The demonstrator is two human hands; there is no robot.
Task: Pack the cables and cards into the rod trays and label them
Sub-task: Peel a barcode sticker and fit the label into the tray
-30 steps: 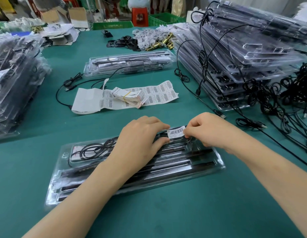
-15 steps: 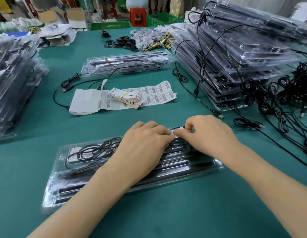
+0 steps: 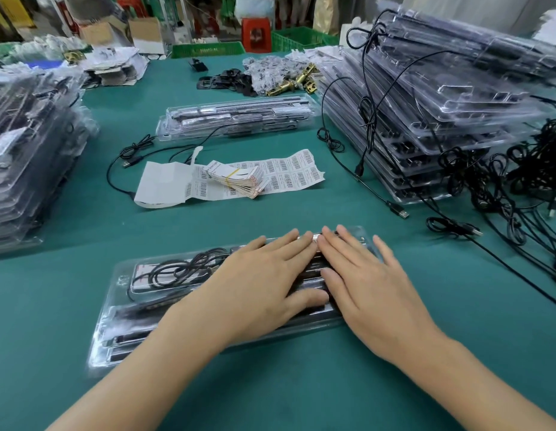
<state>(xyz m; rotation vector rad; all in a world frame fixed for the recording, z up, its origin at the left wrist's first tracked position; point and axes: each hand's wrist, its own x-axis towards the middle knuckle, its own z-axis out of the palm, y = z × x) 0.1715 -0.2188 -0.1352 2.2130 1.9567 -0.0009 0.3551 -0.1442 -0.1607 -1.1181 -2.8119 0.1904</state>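
Two flat hands, left hand [image 3: 258,287] and right hand [image 3: 368,284], pressing a clear rod tray [image 3: 121,331] low in the middle, green table [image 3: 270,384], label sheet [image 3: 289,172] above, tray stack [image 3: 441,119] upper right

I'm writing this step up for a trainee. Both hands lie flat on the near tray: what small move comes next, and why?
Probably lift both hands and slide the tray aside. The left hand and right hand press flat on it, a sliver of the label shows between their fingertips, and the cable and card already lie inside.
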